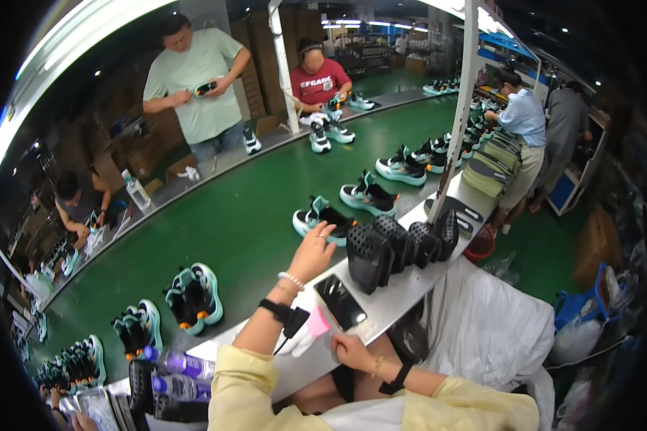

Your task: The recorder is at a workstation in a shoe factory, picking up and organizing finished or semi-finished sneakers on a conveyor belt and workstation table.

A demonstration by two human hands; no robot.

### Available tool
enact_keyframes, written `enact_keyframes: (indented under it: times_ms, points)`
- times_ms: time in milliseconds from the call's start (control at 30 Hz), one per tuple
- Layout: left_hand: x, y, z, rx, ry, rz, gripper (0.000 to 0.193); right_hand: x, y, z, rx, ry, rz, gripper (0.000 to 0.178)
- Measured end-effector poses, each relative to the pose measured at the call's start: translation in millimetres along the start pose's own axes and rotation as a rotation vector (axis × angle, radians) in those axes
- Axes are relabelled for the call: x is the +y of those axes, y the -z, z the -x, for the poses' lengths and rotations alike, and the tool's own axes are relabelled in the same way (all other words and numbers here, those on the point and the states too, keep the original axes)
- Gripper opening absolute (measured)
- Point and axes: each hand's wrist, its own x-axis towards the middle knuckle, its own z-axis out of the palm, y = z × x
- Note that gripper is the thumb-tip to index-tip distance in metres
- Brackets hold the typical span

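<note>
Head view: left hand [315, 253] open, fingers spread, no grip visible; shoe pair [326, 215] right at its fingertips on green belt [259, 208], contact unclear. Pair probably light, soft upper, springy sole, low break risk; heel collar looks best hold. Black upper, pale teal sole. Right hand [351, 352] loosely curled, can't tell if holding anything; phone [341, 300] just beyond it.

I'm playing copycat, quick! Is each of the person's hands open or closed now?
Left hand: open at a black-and-teal shoe; contact unclear.
Right hand: curled; whether fully closed or holding anything cannot be told.
</note>
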Motion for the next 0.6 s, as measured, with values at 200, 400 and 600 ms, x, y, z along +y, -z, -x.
enact_keyframes:
  times_ms: [200, 400, 600]
  points:
    - [-49.3, -88.7, -103.0, -0.112, 0.268, -0.216, 0.089, 11.4, 1.0, 2.9, 0.022, -0.062, -0.049, 0.013]
    - [-80.9, -136.2, -163.1, -0.357, 0.024, -0.326, 0.089, -10.4, 4.5, -5.8, 0.044, -0.069, -0.038, 0.009]
    - [-86.5, -142.1, -197.1, -0.35, -0.064, -0.247, 0.074, -14.9, 6.2, -7.6, 0.008, -0.07, -0.053, 0.005]
